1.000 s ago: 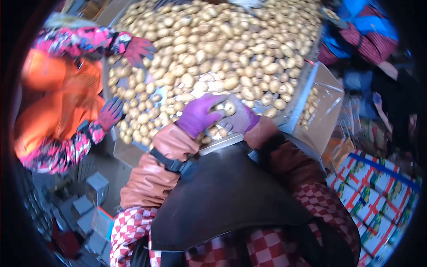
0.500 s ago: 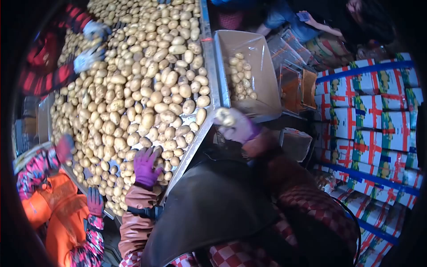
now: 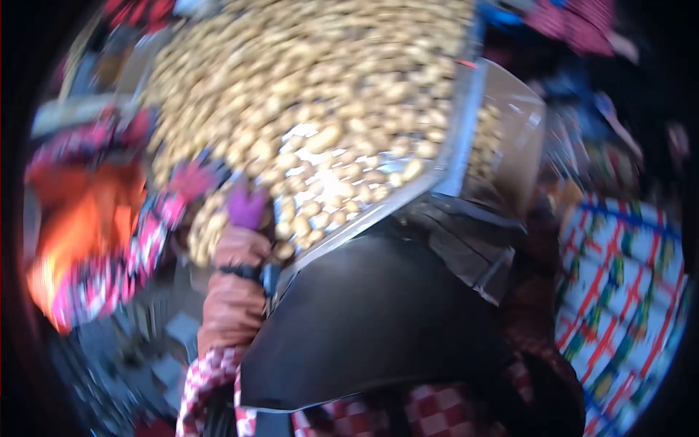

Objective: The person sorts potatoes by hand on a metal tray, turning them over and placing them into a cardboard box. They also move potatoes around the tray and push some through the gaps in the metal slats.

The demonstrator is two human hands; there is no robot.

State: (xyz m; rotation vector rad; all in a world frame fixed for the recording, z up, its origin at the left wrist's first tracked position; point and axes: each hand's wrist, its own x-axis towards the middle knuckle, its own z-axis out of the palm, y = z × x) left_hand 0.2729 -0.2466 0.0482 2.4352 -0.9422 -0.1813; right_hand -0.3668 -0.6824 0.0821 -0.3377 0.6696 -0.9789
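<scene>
The whole view is smeared with motion blur, so I can only make out the larger shapes. My left hand (image 3: pixel 246 205), in a purple glove, lies among the potatoes (image 3: pixel 320 95) at the near left corner of the metal sorting table (image 3: pixel 426 191). The blur keeps me from telling whether it is clenched around one or lying flat and loose on them. My right hand is nowhere in the picture, so I cannot tell what it holds. The brown sleeve (image 3: pixel 233 291) of my left arm runs down from the glove beside my black apron (image 3: pixel 371 313), which fills the lower middle. The potatoes cover the table thickly at the far end and thin out near me, where bare shiny metal shows between them. Just beside the table's right rim stands a pale bin (image 3: pixel 526 127) with a few potatoes showing along its left wall. To my left a co-worker in an orange apron (image 3: pixel 80 226) has a dark pink gloved hand (image 3: pixel 191 178) at the table's left edge, close to mine. Printed cartons (image 3: pixel 619 277) are stacked at the far right.
</scene>
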